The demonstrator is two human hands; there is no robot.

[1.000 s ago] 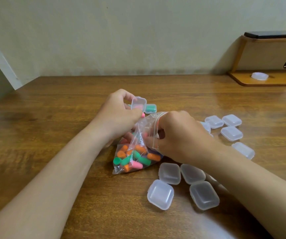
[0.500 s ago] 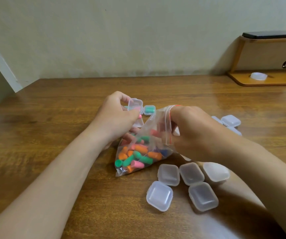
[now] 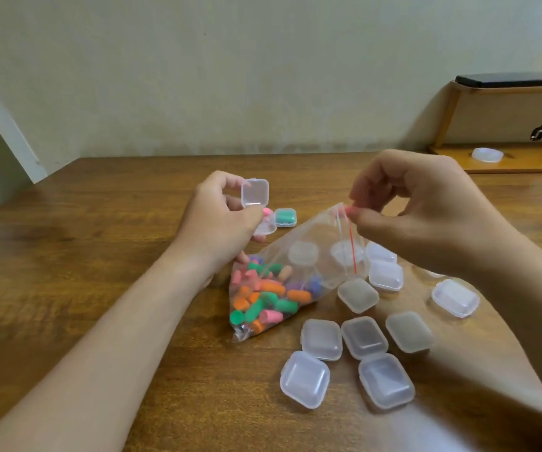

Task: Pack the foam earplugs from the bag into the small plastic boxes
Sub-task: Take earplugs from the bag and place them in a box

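Box (image 3: 255, 194), clear square plastic, in left hand (image 3: 220, 220) grip; right hand (image 3: 426, 203) pinches pink foam earplug (image 3: 349, 210).

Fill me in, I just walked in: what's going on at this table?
A person is mid-packing. Their left hand holds an open box with something pink inside. The right hand pinches a pink earplug at the raised mouth of the bag. The bag's bottom rests on the table, and many coloured earplugs are in it. One closed box holding green ones sits behind. A cluster of empty boxes waits on the right.
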